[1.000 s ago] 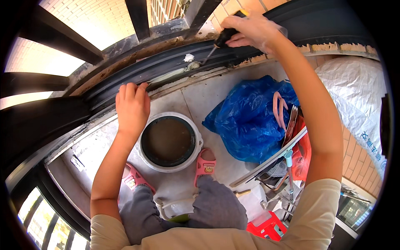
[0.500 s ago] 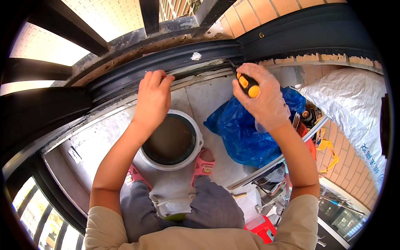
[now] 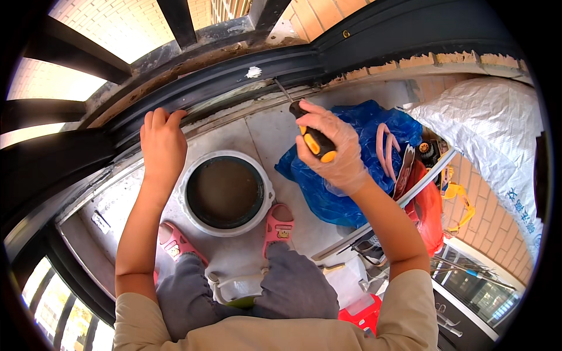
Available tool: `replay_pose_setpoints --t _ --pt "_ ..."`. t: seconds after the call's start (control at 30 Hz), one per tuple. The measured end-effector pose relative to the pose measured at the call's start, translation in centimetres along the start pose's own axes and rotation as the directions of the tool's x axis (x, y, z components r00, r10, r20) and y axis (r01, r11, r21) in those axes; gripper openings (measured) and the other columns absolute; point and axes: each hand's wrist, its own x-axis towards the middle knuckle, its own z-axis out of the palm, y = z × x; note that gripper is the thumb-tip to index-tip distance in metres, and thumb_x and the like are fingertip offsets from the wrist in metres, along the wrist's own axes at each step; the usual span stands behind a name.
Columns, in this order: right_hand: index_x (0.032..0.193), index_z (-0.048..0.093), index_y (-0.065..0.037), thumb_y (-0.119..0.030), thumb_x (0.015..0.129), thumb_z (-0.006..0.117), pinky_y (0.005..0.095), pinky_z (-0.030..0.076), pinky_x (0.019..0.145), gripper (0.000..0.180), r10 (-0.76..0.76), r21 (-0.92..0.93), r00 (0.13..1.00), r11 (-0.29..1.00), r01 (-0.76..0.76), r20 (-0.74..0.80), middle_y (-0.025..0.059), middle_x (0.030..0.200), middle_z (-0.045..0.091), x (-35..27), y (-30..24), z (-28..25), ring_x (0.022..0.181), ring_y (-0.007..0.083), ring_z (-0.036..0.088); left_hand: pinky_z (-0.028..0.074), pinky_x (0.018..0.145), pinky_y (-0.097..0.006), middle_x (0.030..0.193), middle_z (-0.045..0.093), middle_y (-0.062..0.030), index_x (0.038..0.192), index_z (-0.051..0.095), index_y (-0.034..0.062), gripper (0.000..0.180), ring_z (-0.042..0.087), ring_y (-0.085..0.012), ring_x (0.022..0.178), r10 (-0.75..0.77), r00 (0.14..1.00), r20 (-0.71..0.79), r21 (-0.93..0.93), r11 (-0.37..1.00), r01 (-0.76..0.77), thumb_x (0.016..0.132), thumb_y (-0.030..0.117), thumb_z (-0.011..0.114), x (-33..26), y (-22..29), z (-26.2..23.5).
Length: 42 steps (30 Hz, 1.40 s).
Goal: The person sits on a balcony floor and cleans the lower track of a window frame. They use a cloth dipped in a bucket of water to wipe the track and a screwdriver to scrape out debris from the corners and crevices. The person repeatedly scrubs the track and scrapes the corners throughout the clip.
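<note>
My right hand (image 3: 335, 149), in a clear plastic glove, is wrapped round the black and yellow handle of a screwdriver (image 3: 317, 142). Its thin metal shaft points up and left, with the tip at the lower edge of the dark window frame (image 3: 205, 88). Pale, flaky material (image 3: 234, 93) runs along that edge to the left of the tip. My left hand (image 3: 162, 146) lies against the frame farther left, fingers curled and drawn together; what they grip, if anything, is hidden. A white smear (image 3: 253, 72) marks the frame between the hands.
A white-rimmed bucket (image 3: 269, 193) of murky water stands between my pink sandals. Right of it lies a blue plastic bag (image 3: 328, 199), with a red bag (image 3: 429, 205) and a large white woven sack (image 3: 486, 128) beyond. Dark bars (image 3: 88, 50) rise past the frame.
The screwdriver and my right hand have shifted left and closer to me, and its shaft shows more. My left hand has slid left along the frame. The whole view has shifted slightly.
</note>
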Motion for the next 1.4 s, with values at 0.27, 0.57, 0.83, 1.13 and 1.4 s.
replay_pose_setpoints --t 0.27,0.57,0.83,1.13,1.4 --pt "0.119 0.056 -0.005 -0.015 0.078 0.068 0.0288 0.048 0.082 0.044 0.499 0.121 0.755 0.795 -0.594 0.426 0.0107 0.105 0.062 2.2 -1.1 -6.1 0.089 0.0165 0.059 0.04 0.075 -0.038 0.086 0.054 -0.0091 0.098 0.064 0.0046 0.035 0.05 -0.0285 0.085 0.217 0.972 -0.089 -0.258 0.938 -0.233 0.066 -0.004 0.054 1.5 2.7 0.4" --pt "0.114 0.062 -0.007 -0.023 0.081 0.064 0.035 0.044 0.091 0.037 0.488 -0.423 0.807 0.842 -0.335 0.333 0.018 0.111 0.062 5.8 -2.1 -7.6 0.101 0.0318 0.059 0.041 0.072 -0.037 0.088 0.051 -0.0085 0.109 0.062 0.006 0.042 0.049 -0.0268 0.081 0.238 0.968 -0.08 -0.3 0.921 -0.251 0.069 -0.006 0.054 4.2 6.6 4.1" --pt "0.114 0.063 -0.005 -0.021 0.082 0.062 0.0345 0.043 0.094 0.035 0.494 -0.478 0.785 0.828 -0.293 0.374 0.0178 0.114 0.062 7.2 -2.1 -7.3 0.106 0.0311 0.058 0.041 0.071 -0.036 0.083 0.048 -0.0084 0.111 0.063 0.0092 0.043 0.05 -0.0263 0.084 0.219 0.976 0.003 -0.119 0.969 -0.217 0.07 -0.004 0.054 4.9 7.9 5.0" --pt "0.11 0.065 -0.006 -0.019 0.081 0.061 0.0395 0.043 0.095 0.033 0.406 -0.58 0.804 0.809 -0.096 0.434 0.0182 0.112 0.062 8.5 -1.6 -6.3 0.104 0.0354 0.057 0.043 0.075 -0.038 0.089 0.05 -0.0117 0.104 0.063 0.0036 0.038 0.051 -0.03 0.086 0.153 0.985 -0.081 -0.353 0.92 -0.172 0.069 -0.009 0.053 3.2 6.4 4.4" --pt "0.109 0.065 -0.005 -0.015 0.079 0.063 0.0391 0.043 0.095 0.032 0.414 -0.61 0.791 0.79 -0.066 0.451 0.017 0.113 0.062 9.6 -2.9 -5.7 0.108 0.0329 0.056 0.043 0.077 -0.04 0.091 0.054 -0.0119 0.088 0.062 0.0023 0.033 0.05 -0.0316 0.086 0.09 0.988 -0.128 -0.17 0.979 -0.111 0.061 -0.014 0.051 -1.7 -3.4 -2.3"
